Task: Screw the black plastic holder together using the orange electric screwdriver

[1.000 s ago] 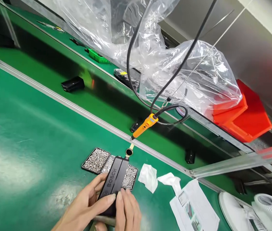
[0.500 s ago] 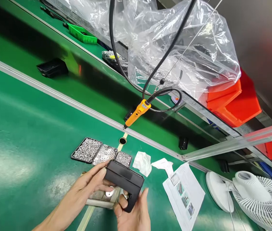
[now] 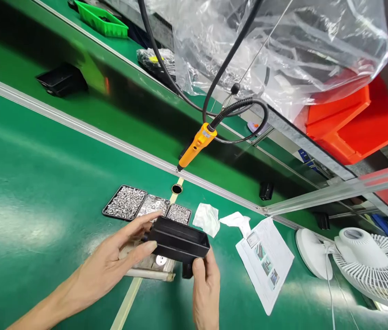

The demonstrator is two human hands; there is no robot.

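Observation:
Both my hands hold a black plastic housing (image 3: pixel 178 241) just above the green bench (image 3: pixel 35 183). My left hand (image 3: pixel 111 266) grips its left end with fingers along the side. My right hand (image 3: pixel 205 286) pinches its lower right part from below. The housing lies sideways, open side facing away. Under it sits a clear fixture block (image 3: pixel 149 266) with a white round piece. Behind it lie small black trays of screws (image 3: pixel 127 208).
An orange electric screwdriver (image 3: pixel 196 145) hangs on a black cable over the bench rail (image 3: pixel 111 142). White wipes (image 3: pixel 207 219), an instruction sheet (image 3: pixel 265 261) and a white fan (image 3: pixel 372 268) lie to the right. Red bins (image 3: pixel 352 123), plastic wrap (image 3: pixel 283 50) and a green tray (image 3: pixel 101 20) are behind.
The housing has been lifted off the screw trays and turned from lengthwise, label up, to sideways. My right hand has shifted to grip it from below. The view has moved right.

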